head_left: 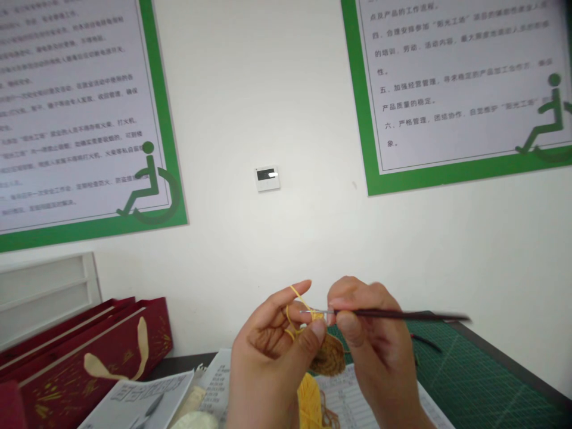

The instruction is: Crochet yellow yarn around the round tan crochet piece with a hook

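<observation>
In the head view my left hand (279, 348) pinches a small crocheted piece (329, 356), brown with a yellow edge, between thumb and fingers. Yellow yarn (295, 292) runs over its raised index finger. My right hand (375, 339) grips a crochet hook (402, 314) with a dark handle, pointing left. The hook's thin metal tip lies at the yellow edge of the piece, by the left fingertips. Whether the tip is through a stitch is too small to tell. Below the hands lies a bundle of yellow yarn (309, 402), beside some brown strands.
A green cutting mat (482, 369) covers the table's right side, with a dark curved object (426, 342) on it. Printed papers (348, 396) lie under the hands. Dark red gift bags (89, 351) stand at left. Behind is a white wall (268, 107) with green-framed posters.
</observation>
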Motion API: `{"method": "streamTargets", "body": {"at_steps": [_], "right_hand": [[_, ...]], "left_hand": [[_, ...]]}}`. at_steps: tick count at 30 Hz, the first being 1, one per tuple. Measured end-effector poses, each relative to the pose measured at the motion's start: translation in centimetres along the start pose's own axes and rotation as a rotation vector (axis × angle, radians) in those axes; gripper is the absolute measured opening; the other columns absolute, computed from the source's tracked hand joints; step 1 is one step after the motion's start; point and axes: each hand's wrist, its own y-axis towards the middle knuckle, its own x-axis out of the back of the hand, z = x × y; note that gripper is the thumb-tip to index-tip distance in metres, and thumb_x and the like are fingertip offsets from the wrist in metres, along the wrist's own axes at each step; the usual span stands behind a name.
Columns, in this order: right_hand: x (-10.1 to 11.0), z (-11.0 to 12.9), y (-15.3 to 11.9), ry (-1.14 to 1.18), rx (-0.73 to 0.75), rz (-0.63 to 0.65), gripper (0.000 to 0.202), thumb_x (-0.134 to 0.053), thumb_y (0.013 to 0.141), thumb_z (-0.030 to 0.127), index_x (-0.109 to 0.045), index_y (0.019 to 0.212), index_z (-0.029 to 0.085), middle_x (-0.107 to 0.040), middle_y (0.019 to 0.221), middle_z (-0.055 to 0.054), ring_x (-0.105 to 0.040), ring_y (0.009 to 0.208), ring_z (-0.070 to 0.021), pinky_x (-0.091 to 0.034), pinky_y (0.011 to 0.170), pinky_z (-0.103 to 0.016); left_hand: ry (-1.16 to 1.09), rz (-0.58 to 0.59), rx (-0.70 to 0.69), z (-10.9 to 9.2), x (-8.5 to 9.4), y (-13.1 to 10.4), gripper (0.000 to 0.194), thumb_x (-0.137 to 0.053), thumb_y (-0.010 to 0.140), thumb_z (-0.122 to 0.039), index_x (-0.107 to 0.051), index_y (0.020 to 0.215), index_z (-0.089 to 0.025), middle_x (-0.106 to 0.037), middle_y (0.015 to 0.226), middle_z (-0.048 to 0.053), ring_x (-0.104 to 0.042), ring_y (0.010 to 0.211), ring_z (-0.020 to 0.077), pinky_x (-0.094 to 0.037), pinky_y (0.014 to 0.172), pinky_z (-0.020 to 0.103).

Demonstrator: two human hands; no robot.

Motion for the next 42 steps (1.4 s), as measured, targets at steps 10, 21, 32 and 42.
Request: {"method": "streamTargets", "body": {"at_steps": [10,21,32,42], "right_hand": [[0.6,0.3,0.1,-0.264,0.451,-0.058,0.011,-0.062,0.098,0.015,-0.069,0.093,0.021,-0.066,0.076,0.001,-0.058,0.066,-0.0131,-0.049,0.065,-0.035],[-0.1,1.3,0.5,0.598,-0.489,-0.086,0.028,-0.049,0.105,0.037,-0.061,0.085,0.023,-0.051,0.062,0.004,-0.045,0.058,-0.0116,-0.042,0.058,-0.026],[0.1,0.7,0.5,0.267,-0.239,0.036,0.008,-0.066,0.098,0.025,-0.073,0.095,0.028,-0.07,0.092,-0.001,-0.068,0.09,-0.0162,-0.055,0.083,-0.031],[0.1,0.2,0.5,0.261,-0.255,-0.076,0.009,-0.066,0.098,0.031,-0.071,0.093,0.026,-0.071,0.086,-0.001,-0.071,0.081,-0.0153,-0.057,0.076,-0.028]], "left_hand": [[-0.116,0.278,0.394,-1.0,0.7,0.1,0.051,-0.101,0.052,-0.022,-0.086,0.101,-0.02,-0.074,0.077,0.006,-0.066,0.07,0.0146,-0.054,0.073,0.026],[-0.058,0.335,0.276,-1.4,1.8,0.6,0.034,-0.096,0.059,-0.018,-0.086,0.092,-0.019,-0.072,0.072,0.004,-0.071,0.076,0.0196,-0.055,0.075,0.028],[-0.019,0.145,0.118,-0.8,0.2,-0.2,0.036,-0.095,0.064,-0.016,-0.085,0.099,-0.021,-0.075,0.075,0.005,-0.07,0.073,0.0174,-0.06,0.069,0.027],[0.057,0.1,0.095,-0.7,0.5,0.0,0.039,-0.093,0.066,-0.018,-0.084,0.104,-0.021,-0.075,0.081,0.006,-0.069,0.08,0.0179,-0.055,0.075,0.026]]}}
